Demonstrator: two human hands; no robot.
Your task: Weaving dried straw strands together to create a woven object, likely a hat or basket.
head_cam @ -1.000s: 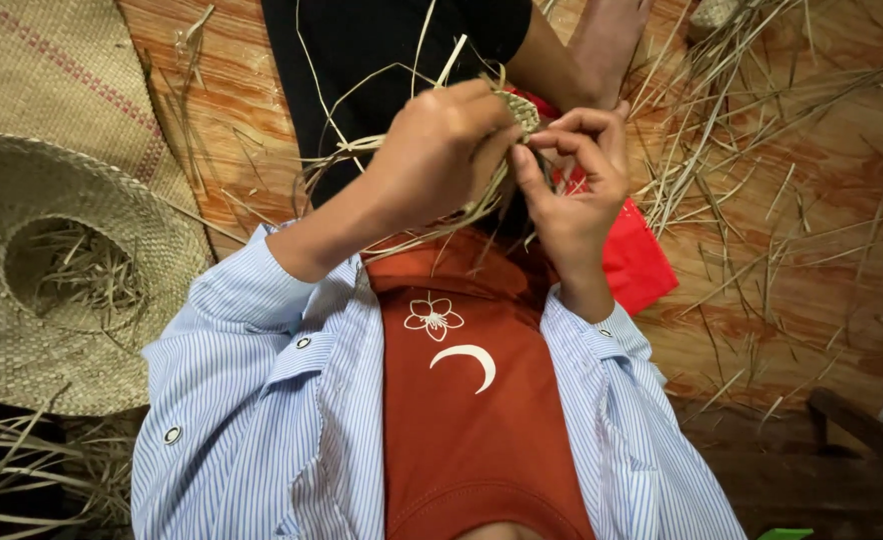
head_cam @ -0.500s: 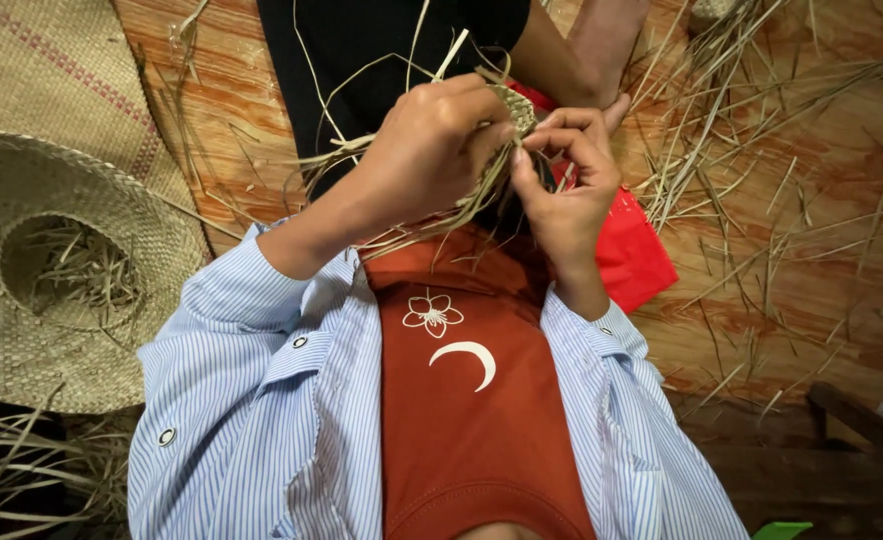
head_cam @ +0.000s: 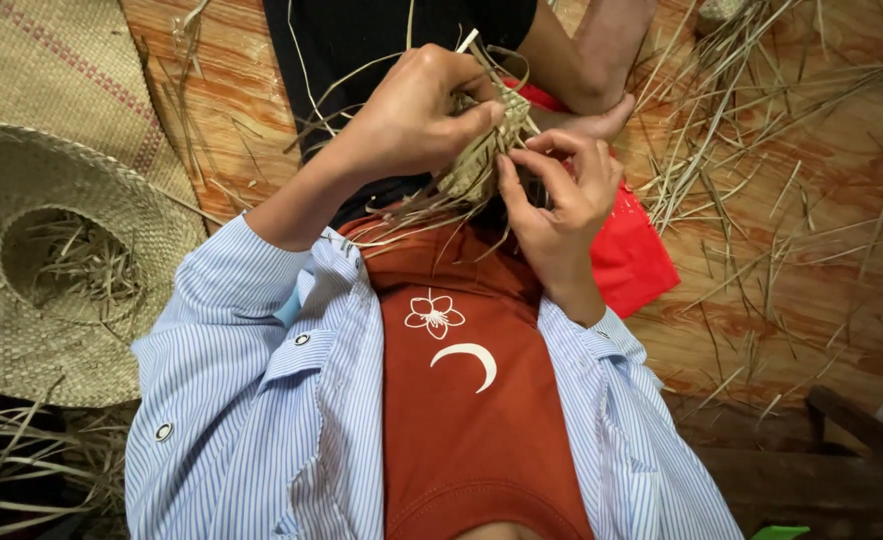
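1. A small straw weave [head_cam: 482, 150] is held up in front of the chest, between both hands.
2. The weave is pinched tight by the left hand [head_cam: 412, 115], with the fingers curled around its top.
3. A thin strand is gripped by the right hand [head_cam: 562, 195] at the weave's lower edge.
4. A strand looks half tucked; a careful pull seems called for.
5. No packages or signs are seen; a straw hat [head_cam: 57, 260] lies on the left, and loose straw [head_cam: 752, 150] is spread on the wooden floor [head_cam: 842, 300].

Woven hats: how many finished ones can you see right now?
1: a woven hat lies upside down on the floor at the far left, beside the left sleeve. Others may lie outside the frame.
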